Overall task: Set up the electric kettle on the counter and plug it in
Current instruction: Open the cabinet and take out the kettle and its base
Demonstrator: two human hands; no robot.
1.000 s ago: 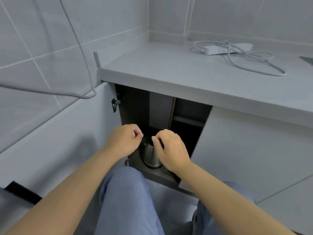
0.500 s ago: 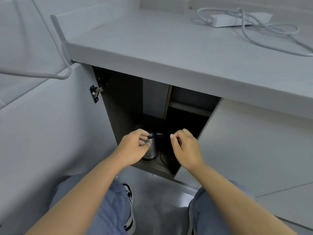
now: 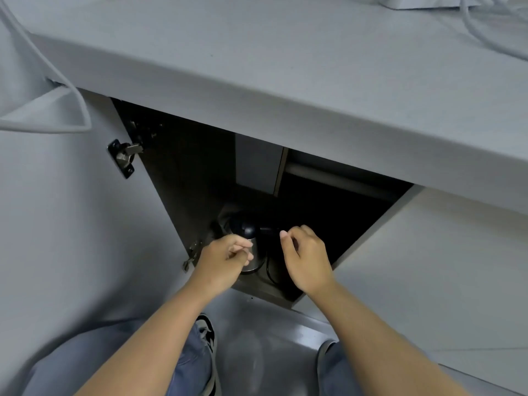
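Observation:
A steel electric kettle (image 3: 255, 262) with a black lid and black handle (image 3: 268, 230) stands on the floor of the dark open cabinet (image 3: 200, 178) under the grey counter (image 3: 257, 67). My left hand (image 3: 223, 260) is in front of the kettle's left side with its fingers curled, holding nothing I can see. My right hand (image 3: 307, 260) is just right of the kettle, its curled fingertips at the end of the handle; whether they grip it is hidden. A black cord (image 3: 268, 271) loops beside the kettle's base.
A white power strip (image 3: 414, 2) and its white cable (image 3: 480, 35) lie on the counter at the top right. The cabinet's left door (image 3: 85, 224) stands open with its hinge (image 3: 124, 157) showing. The right door (image 3: 428, 267) is closed. My knees are below.
My view has dropped lower and closer to the cabinet. My right hand has moved left, up to the kettle's handle; my left hand stays by the kettle's side.

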